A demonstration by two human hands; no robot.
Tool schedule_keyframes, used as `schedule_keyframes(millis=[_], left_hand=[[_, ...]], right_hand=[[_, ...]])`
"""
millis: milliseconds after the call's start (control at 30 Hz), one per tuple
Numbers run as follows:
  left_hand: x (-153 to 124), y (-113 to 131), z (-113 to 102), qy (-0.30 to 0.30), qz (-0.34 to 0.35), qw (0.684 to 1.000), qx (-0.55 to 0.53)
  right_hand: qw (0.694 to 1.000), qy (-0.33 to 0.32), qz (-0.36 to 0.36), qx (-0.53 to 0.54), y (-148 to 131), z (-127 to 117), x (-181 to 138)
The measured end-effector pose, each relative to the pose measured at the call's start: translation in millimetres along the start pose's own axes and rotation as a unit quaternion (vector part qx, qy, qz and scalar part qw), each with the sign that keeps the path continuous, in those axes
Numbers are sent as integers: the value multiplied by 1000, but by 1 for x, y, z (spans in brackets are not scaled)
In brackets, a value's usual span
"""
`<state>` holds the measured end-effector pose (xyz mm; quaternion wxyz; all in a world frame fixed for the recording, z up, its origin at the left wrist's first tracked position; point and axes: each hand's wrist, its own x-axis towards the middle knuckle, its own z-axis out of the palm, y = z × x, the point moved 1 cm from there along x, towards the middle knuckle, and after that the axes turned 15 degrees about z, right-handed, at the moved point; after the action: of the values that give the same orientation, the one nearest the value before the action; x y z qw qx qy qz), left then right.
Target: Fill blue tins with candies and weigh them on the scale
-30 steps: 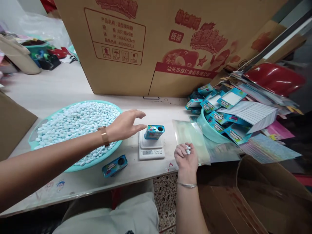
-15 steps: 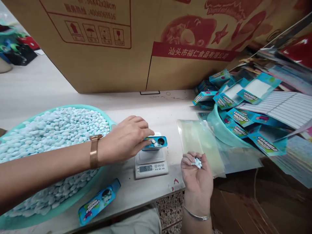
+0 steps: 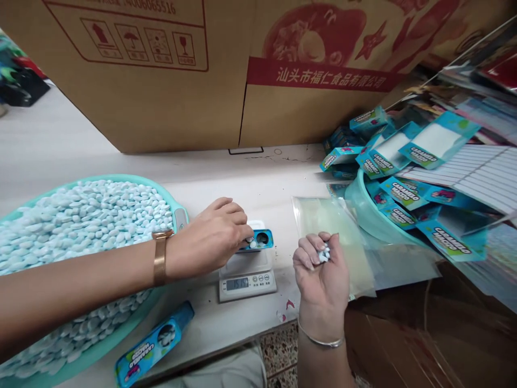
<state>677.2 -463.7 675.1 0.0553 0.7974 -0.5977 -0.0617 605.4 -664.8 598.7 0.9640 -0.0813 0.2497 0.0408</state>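
My left hand [image 3: 212,234] is closed, its fingertips pinched at pale candies [image 3: 253,244] on top of a small blue candy box [image 3: 265,238]. This box lies on a white digital scale [image 3: 248,285] and has a round dark opening at its right end. My fingers cover its left end. Palm up, my right hand [image 3: 322,269] curls its fingers round a few small pale blue candies [image 3: 323,253], right of the scale. A second blue candy box [image 3: 147,350] rests near the table's front edge, candies showing through its round window.
A turquoise basin [image 3: 172,202] full of pale candies stands at left. On the right are clear plastic bags [image 3: 329,210] and a turquoise tub [image 3: 359,202] heaped with blue cartons [image 3: 404,194]. A large cardboard box [image 3: 161,113] blocks the back.
My left fingertips have drawn together at the candies on the box. My right fingers have curled further over the candies in the palm. The camera view has shifted slightly.
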Motion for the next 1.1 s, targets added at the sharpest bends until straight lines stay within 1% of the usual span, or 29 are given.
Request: schedule_keyframes(millis=[167,267,367,467,533,667,900,1000,1100], left_hand=[[5,0,8,0,1,1000,10],[15,3,9,19,4,1000,11],[23,5,8,50,-20,999,2],[24,5,6,79,-57,995,-27],[19,3,4,94,-72,992,-50],[4,-1,0,106,-86,988,-70],[-21,-6,-6,129,-132,977,-104],[-29,-6,-9,134,-136,975,-110],[-35,-4,-11,135,-135,975,-109]], right_hand=[[999,-9,-27,-36,5,20,4],[996,-16,-55,-66,12,38,5],[994,-10,-77,-81,21,54,7],[989,-10,-97,-111,31,64,11],[984,-14,-109,-138,36,67,15],[976,-19,-129,-176,41,68,17],[972,-15,-128,-197,44,65,16],[969,-7,-133,-209,45,64,16],[969,-12,-132,-208,43,65,16]])
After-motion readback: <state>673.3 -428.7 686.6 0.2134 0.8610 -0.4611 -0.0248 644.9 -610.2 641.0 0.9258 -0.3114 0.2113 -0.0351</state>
